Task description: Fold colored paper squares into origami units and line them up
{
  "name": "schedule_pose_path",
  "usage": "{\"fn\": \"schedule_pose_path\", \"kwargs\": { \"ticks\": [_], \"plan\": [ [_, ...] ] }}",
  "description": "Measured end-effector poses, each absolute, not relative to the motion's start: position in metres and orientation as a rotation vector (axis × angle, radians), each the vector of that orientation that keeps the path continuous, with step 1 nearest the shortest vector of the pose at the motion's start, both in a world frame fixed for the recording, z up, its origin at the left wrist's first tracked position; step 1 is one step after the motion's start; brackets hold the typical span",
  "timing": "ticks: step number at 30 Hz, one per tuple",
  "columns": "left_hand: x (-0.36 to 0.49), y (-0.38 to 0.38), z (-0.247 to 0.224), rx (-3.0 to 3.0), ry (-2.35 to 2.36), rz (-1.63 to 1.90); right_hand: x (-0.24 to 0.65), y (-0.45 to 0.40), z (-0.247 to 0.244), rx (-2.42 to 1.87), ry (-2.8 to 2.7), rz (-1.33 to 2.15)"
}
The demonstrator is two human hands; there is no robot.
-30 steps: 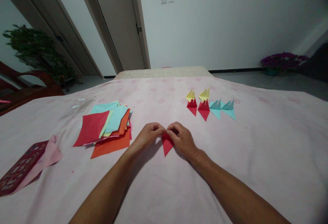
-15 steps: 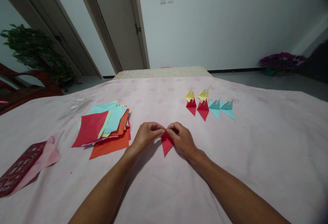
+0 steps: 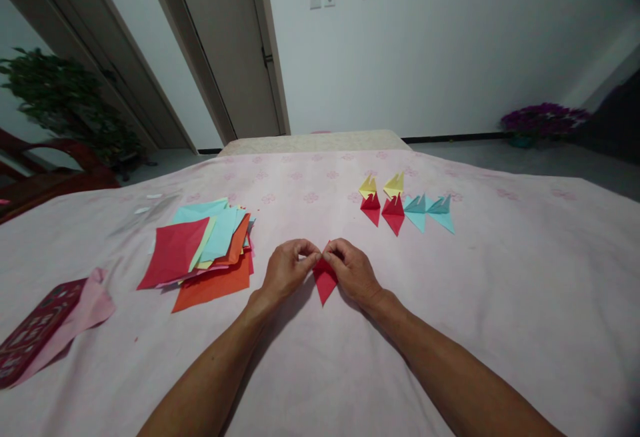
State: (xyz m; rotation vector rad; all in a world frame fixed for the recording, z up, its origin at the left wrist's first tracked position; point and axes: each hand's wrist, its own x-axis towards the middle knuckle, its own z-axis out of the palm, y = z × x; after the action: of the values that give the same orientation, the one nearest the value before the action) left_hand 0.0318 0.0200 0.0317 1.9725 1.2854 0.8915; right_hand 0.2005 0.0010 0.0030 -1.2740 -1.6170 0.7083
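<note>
Between my two hands is a small folded red paper (image 3: 325,284), its lower point hanging toward me and a tip showing just above the fingers. My left hand (image 3: 293,265) pinches its upper left side between thumb and fingertips. On the other side, my right hand (image 3: 351,267) is closed on the upper right part, thumb and index pressed together. The fingertips of both hands nearly meet. Beyond the right hand stand finished-looking paper cranes: two yellow (image 3: 394,185), two red (image 3: 393,213) and two light blue (image 3: 441,212), set close together.
A loose pile of coloured paper squares (image 3: 180,250) lies on the left of the pink tablecloth (image 3: 480,330). Nearer the left edge is a dark red patterned packet (image 3: 37,330) resting on pink paper (image 3: 90,310). A clear plastic sleeve (image 3: 145,214) lies behind the pile.
A red tip now shows above the fingers, between the two hands. Both hands keep their pinch on the red paper. The whole view has shifted slightly.
</note>
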Motion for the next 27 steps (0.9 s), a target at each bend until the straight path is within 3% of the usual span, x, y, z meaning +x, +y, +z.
{"fn": "schedule_pose_path", "kwargs": {
  "ticks": [5, 14, 27],
  "plan": [
    [0.032, 0.024, 0.024, 1.914, 1.318, 0.914, 0.206, 0.002, 0.0, -1.337, -1.625, 0.796],
    [0.022, 0.031, 0.021, 1.88, 1.148, 0.888, 0.216, -0.002, 0.001, -1.52, -1.99, 0.387],
    [0.014, 0.04, -0.005, 2.582, 1.059, 0.316, 0.226, -0.004, 0.007, -1.567, -2.222, 0.221]
  ]
}}
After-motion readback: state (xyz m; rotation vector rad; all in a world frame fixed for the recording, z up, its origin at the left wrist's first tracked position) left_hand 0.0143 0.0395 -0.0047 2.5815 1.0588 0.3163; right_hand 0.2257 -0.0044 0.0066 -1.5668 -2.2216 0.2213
